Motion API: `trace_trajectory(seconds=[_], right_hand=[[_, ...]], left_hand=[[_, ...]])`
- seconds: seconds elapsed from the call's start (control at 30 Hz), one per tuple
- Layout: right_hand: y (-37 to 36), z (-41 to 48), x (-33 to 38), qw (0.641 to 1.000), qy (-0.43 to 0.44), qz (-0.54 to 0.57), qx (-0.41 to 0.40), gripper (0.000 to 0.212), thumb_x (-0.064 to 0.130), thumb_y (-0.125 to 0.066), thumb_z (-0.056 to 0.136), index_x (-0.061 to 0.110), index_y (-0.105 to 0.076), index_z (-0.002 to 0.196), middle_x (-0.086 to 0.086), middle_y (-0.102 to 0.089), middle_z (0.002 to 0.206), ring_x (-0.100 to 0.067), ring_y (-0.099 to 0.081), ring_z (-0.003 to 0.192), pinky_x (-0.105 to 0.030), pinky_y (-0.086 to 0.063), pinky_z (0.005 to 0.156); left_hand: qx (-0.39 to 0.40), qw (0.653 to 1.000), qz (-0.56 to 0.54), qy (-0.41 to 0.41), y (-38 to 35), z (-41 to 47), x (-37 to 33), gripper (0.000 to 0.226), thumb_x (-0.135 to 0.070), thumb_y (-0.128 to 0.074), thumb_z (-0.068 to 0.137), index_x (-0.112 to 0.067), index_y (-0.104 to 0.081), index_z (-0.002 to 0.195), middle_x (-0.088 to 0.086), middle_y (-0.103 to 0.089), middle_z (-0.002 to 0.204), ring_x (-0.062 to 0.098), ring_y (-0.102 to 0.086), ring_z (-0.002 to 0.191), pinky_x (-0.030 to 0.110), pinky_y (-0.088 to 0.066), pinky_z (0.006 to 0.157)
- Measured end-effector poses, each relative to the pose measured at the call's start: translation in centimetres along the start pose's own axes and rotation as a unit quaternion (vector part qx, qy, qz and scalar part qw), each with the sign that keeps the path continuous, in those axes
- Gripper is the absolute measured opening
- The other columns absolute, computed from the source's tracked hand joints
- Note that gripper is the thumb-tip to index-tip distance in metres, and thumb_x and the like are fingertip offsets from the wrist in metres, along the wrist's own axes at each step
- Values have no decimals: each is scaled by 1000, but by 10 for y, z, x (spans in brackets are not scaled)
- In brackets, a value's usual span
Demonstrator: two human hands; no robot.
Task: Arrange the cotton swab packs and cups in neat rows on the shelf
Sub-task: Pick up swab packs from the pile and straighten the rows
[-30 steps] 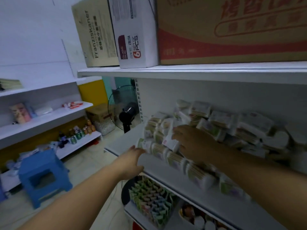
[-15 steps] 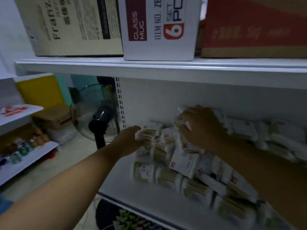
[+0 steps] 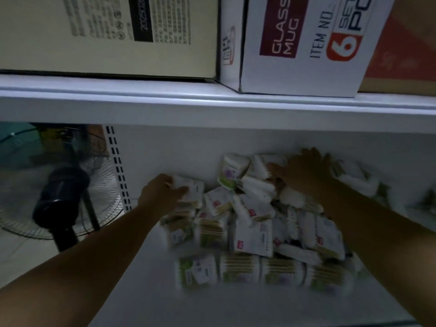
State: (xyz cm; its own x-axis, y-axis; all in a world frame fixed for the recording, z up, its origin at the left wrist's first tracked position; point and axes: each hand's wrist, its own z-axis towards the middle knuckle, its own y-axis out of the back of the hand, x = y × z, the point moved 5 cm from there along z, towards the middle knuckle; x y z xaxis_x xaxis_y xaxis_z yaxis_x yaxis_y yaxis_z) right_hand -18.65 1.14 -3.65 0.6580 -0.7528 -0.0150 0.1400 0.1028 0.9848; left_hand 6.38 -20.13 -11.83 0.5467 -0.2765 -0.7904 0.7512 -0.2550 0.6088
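Observation:
A loose heap of cotton swab packs [image 3: 254,234] lies on the white shelf [image 3: 146,300], with a row of round swab cups [image 3: 262,271] lying on their sides along its front. My left hand [image 3: 160,194] grips a white swab pack [image 3: 191,188] at the heap's left edge, thumb over its front. My right hand [image 3: 304,171] lies fingers spread on the packs at the back of the heap, near the rear wall. What its fingertips hold is hidden.
The shelf above [image 3: 212,105] hangs low over the heap and carries a beige carton [image 3: 106,34], a white glass-mug box [image 3: 302,43] and a red carton [image 3: 405,43]. A black standing fan [image 3: 59,197] is on the floor to the left.
The view has closed in on the shelf. My left hand rose from the shelf's front edge to the heap's left top; my right hand reached further back and to the right.

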Motion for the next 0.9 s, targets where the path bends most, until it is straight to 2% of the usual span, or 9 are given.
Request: trace_trajectory(seconds=[0.1,0.2,0.3,0.33,0.47,0.57,0.67,0.8,0.9], right_hand=[[9,3,2,997,11,45,-68,88,79,-41,77,9,-53,129,-18,-44,140,-35,-37,130,-50,-25,111],[23,-8,5,962,-13,244,-121,66,52,-70,76,7,-53,121,-15,-55,123,-31,-54,108,-34,-48,90],[28,-19,0,843,-50,527,-93,46,15,-76,78,2,-53,114,-11,-59,106,-10,-57,73,-11,-47,47],[30,-23,-2,803,-52,589,-75,44,9,-75,78,1,-54,115,-10,-61,103,-8,-59,70,-11,-47,44],[32,-42,-22,704,-55,708,0,39,-6,-68,77,20,-58,104,-6,-67,97,-19,-69,78,-34,-58,67],[30,-63,-51,654,-70,751,52,26,-4,-61,80,17,-64,95,-9,-70,94,-26,-66,89,-35,-55,75],[30,-91,-88,666,-56,739,85,19,-2,-58,83,11,-65,95,-8,-71,90,-23,-66,83,-31,-54,68],[31,-132,-159,711,-61,695,91,22,-4,-60,84,6,-61,104,-11,-68,96,-26,-64,90,-34,-50,80],[38,-163,-229,729,-90,675,68,28,-1,-65,82,13,-60,105,-10,-69,98,-25,-66,86,-38,-54,75]], left_hand=[[-10,993,-114,-17,2,-6,-9,40,-26,-78,75,-16,-55,106,11,-66,97,27,-65,79,31,-54,58],[-48,979,-188,-64,24,-11,-23,36,-17,-77,77,-16,-58,108,10,-67,94,23,-63,76,25,-49,60],[15,935,-348,-66,40,-15,-36,39,-5,-73,78,-14,-59,113,10,-67,94,20,-65,76,29,-59,62],[46,925,-372,-63,41,-17,-42,40,-3,-72,78,-15,-59,113,7,-67,93,19,-65,76,27,-59,60],[144,911,-374,-101,33,-38,-77,34,-1,-70,76,-18,-62,104,2,-69,90,16,-68,72,23,-56,55],[149,914,-358,-121,12,-62,-105,23,-4,-72,76,-20,-65,90,-1,-71,81,10,-68,65,21,-55,53],[182,914,-334,-141,-20,-94,-137,16,-6,-72,78,-17,-66,89,-3,-72,74,12,-67,67,22,-55,54],[233,898,-338,-156,-68,-143,-189,18,-3,-68,81,-19,-66,88,-11,-71,68,7,-67,65,20,-55,55],[294,881,-337,-153,-114,-187,-230,20,-4,-65,84,-21,-66,95,-5,-73,84,10,-70,70,25,-57,56]])
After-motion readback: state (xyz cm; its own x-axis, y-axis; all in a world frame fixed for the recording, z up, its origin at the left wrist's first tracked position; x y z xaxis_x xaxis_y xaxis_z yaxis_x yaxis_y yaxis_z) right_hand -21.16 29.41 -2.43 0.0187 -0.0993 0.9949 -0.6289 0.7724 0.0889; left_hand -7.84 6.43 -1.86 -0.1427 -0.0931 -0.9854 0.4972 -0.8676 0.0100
